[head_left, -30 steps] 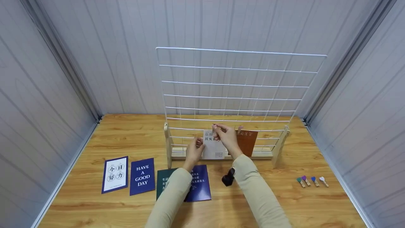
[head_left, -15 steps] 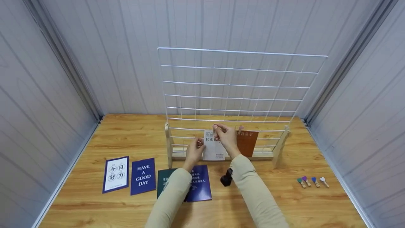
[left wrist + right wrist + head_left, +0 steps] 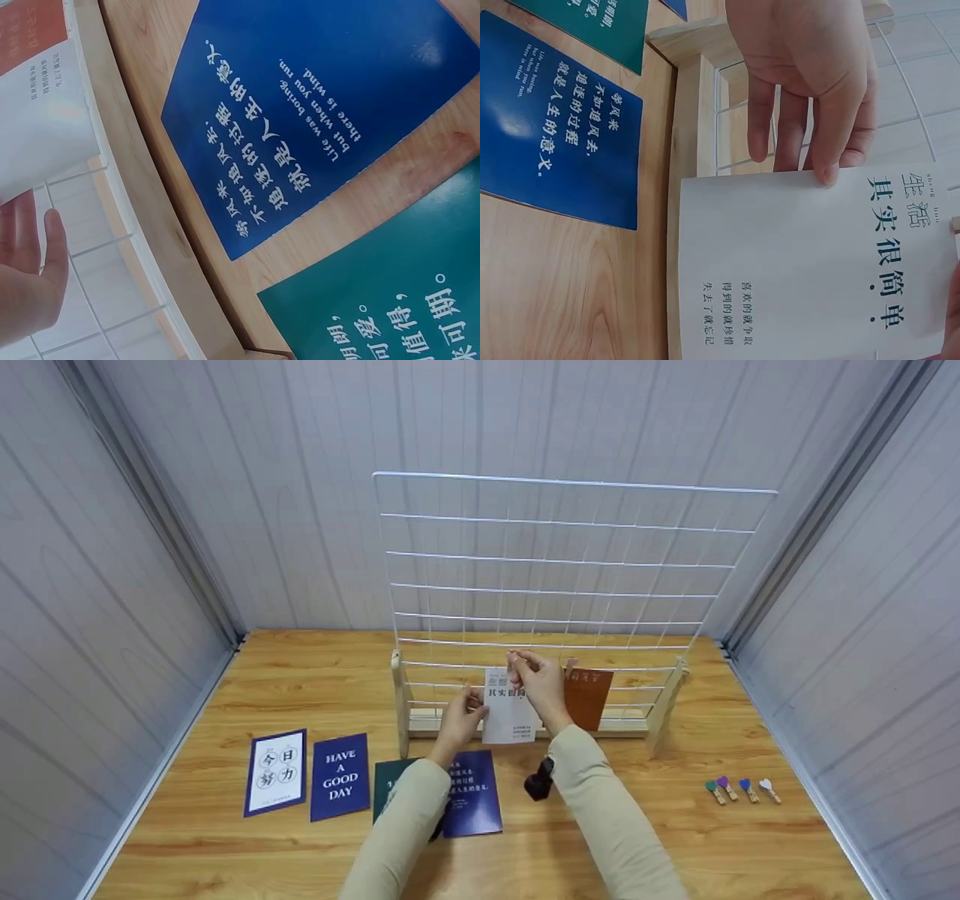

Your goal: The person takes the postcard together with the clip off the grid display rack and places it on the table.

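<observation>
In the head view a white card (image 3: pixel 508 718) with printed characters hangs upright at the lower front of the white wire grid (image 3: pixel 555 561). My left hand (image 3: pixel 459 721) pinches the card's left edge, with the thumb in front; the right wrist view shows the thumb tip on the white card (image 3: pixel 817 247). At the card's top, my right hand (image 3: pixel 541 684) pinches a small wooden clothespin (image 3: pixel 955 223), mostly hidden by the fingers. To the right, a brown-orange card (image 3: pixel 587 701) hangs from the grid by a pink clothespin (image 3: pixel 571 664).
Left of the grid lie a white card with a blue border (image 3: pixel 274 772) and a blue card (image 3: pixel 340 777). A green card (image 3: pixel 397 300) and another blue card (image 3: pixel 315 112) lie near the left arm. Several heart-topped clothespins (image 3: pixel 748 790) lie at right. Wooden feet (image 3: pixel 666 709) support the grid.
The white card sits slightly lower than a second ago. My right hand has shifted a little up and right at the card's top; the left hand keeps its grip on the edge.
</observation>
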Motion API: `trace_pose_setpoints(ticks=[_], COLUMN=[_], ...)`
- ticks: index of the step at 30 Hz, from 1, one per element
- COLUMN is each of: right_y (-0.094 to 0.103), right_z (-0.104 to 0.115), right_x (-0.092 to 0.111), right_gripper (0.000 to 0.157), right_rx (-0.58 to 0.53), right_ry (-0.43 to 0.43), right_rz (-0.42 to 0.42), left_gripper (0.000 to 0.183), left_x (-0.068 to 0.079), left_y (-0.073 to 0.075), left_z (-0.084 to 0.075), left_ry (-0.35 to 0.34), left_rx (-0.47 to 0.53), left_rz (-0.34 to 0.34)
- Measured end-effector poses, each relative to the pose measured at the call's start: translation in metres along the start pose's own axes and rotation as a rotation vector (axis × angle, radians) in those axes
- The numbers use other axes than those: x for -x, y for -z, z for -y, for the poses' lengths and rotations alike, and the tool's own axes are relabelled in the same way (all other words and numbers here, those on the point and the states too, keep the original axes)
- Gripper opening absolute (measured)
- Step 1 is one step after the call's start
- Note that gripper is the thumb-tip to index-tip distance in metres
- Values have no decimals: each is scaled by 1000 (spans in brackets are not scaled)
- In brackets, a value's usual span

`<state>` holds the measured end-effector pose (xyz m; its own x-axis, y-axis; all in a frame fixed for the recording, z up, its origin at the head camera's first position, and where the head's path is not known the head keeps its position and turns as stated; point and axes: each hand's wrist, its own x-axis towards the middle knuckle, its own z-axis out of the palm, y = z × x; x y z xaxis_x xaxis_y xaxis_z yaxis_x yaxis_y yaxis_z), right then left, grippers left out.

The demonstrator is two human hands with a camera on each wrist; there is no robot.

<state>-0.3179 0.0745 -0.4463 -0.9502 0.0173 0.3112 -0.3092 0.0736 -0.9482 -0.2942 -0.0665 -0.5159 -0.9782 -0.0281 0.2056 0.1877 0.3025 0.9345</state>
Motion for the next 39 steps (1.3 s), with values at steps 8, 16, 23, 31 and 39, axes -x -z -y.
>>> trace_pose_setpoints(ticks=[8,16,23,31,39], right_y=[3,9,16,25,34], right_z=[-12,13,14,-4,21], right_x=[-2,8,12,8,26], right_gripper=[22,22,22,23,20], right_rx=[43,6,15,17,35], right_ry=[13,8,20,67,83], right_rz=[1,64,76,89,100], left_gripper=[10,8,7,8,8], left_x=[5,13,20,31,40], left_y=[1,3,2,2,-1], left_z=[1,-1,0,-8,-16], left_ry=[-24,28,21,-17,0], left_rx=[6,21,34,84,92], left_rz=[14,45,82,92,95])
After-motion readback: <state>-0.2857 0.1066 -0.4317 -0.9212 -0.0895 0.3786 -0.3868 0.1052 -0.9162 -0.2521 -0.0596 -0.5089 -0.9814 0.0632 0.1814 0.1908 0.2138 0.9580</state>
